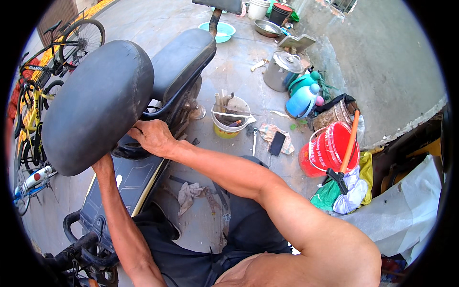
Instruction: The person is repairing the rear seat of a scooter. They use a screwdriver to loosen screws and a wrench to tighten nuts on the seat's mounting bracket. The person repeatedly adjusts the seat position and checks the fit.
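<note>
A large black padded seat of an electric scooter fills the left middle of the head view. Beside its lower right edge is my right hand, with thumb and fingers pinched together. A thin dark bit shows at the fingertips, too small to name. My left hand reaches up under the seat, and its fingers are hidden behind the padding. Behind is a second, longer black seat. Below lies the scooter's dark footboard, with a pale strip along its edge.
On the ground ahead stands a bucket of tools, near a wrench and a phone on a cloth. To the right are a red bucket, an orange-handled tool and a lidded pot. Bicycles stand at left.
</note>
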{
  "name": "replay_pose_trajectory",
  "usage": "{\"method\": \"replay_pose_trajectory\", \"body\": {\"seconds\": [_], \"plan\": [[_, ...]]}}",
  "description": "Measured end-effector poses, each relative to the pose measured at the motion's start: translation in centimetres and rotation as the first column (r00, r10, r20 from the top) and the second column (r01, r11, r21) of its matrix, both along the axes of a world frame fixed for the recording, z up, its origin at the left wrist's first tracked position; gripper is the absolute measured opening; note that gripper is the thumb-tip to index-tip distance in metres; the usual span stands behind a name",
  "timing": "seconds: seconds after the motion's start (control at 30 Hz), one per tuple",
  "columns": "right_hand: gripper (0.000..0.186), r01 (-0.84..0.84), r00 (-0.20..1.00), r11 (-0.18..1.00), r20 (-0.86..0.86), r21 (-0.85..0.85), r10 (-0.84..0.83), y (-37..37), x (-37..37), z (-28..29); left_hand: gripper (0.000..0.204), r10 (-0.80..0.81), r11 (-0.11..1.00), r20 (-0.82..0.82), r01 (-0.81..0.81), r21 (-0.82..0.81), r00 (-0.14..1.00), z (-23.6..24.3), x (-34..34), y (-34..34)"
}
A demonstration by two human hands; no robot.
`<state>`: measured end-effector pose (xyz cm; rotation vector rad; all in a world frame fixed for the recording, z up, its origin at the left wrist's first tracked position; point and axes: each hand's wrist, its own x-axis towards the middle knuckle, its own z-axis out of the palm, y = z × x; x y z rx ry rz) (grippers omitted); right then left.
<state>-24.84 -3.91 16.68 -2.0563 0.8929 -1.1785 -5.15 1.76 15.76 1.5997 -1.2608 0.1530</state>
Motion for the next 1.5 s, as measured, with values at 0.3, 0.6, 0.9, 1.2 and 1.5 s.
{"method": "replay_pose_trajectory", "body": {"seconds": [0.3, 0.6, 0.9, 1.2, 1.5], "plan": [[0.038, 0.019, 0.994, 0.999, -0.111, -0.042, -0.024, -1.7, -1.5, 1.6, 0.037, 0.029, 0.999, 0.131, -0.023, -0.047, 0.991, -0.2, 0.5, 0.2], [0.038, -0.013, 0.987, 0.993, -0.160, -0.113, -0.006, -2.0, -2.1, 3.0, 0.044, 0.025, 0.999, 0.121, -0.019, -0.047, 0.992, -2.9, 3.8, -0.2], [0.035, 0.000, 0.988, 0.994, -0.151, -0.112, -0.017, -2.5, -2.4, 1.8, 0.054, -0.487, 0.855, -0.786, 0.023, -0.519, 0.381, 3.9, 2.8, 2.2], [0.036, 0.005, 0.994, 0.996, -0.112, -0.089, -0.015, -1.9, -2.1, 1.9, 0.045, -0.581, 0.789, -0.806, -0.169, -0.591, 0.108, 9.5, 0.8, 4.2], [0.037, -0.030, 0.991, 0.999, -0.127, 0.041, 0.035, -1.4, -1.4, 1.1, 0.040, -0.502, 0.833, -0.851, -0.178, -0.524, 0.153, 9.8, 0.4, 5.4]]}}
